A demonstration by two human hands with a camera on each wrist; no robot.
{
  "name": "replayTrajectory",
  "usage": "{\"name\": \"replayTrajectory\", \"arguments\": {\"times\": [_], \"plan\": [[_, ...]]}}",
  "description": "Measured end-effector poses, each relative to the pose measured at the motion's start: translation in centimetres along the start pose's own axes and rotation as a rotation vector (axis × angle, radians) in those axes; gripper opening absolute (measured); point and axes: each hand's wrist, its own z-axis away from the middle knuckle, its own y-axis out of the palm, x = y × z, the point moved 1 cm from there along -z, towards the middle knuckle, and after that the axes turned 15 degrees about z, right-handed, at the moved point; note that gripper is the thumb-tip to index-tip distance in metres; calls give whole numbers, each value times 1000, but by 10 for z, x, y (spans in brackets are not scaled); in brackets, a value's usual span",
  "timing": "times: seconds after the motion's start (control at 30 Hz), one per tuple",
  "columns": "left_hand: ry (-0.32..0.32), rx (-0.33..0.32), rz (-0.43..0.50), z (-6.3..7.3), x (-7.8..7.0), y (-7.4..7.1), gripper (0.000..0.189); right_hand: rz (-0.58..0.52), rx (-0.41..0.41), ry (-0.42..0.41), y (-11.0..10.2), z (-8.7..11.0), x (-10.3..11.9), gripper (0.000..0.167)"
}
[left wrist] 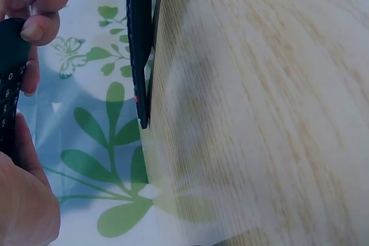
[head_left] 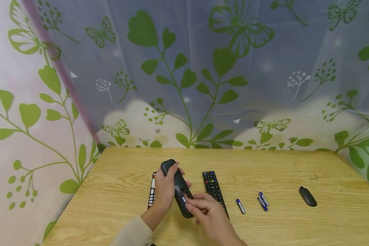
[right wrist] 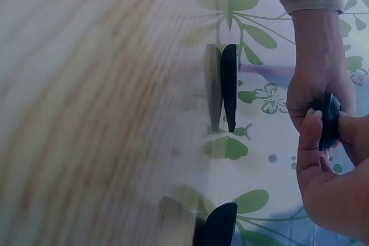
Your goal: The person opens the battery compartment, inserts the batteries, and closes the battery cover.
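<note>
A black remote control (head_left: 176, 184) is held tilted above the table, its back toward the head camera. My left hand (head_left: 164, 188) grips it round the upper part, thumb across the back. Its battery compartment is uncovered, and a battery (head_left: 182, 197) shows inside. My right hand (head_left: 210, 213) has thumb and forefinger pinched at that battery; the fingertips partly hide it. In the left wrist view the buttons of the held remote (left wrist: 8, 99) show. The right wrist view catches the remote edge-on (right wrist: 330, 122) between both hands.
On the wooden table (head_left: 120, 177) lie a black remote (head_left: 213, 186) right of the held one and another remote (head_left: 152, 191), partly hidden by my left hand. Farther right are a single battery (head_left: 240, 206), a small battery group (head_left: 262, 201) and a black battery cover (head_left: 308, 196). Patterned curtain stands behind.
</note>
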Motion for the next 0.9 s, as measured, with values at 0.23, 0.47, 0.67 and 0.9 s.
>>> {"name": "replayTrajectory", "arguments": {"times": [0.23,0.47,0.67,0.9], "plan": [[3,-2,-14,0,2,0,34,55,34,-43,-3,3,0,26],[2,7,5,0,3,3,37,-87,69,21,-5,-1,-4,24],[-7,-41,-11,2,4,-2,38,-150,99,19,0,-1,-6,25],[12,-22,13,0,6,1,35,-72,129,-5,-14,0,-8,24]]}}
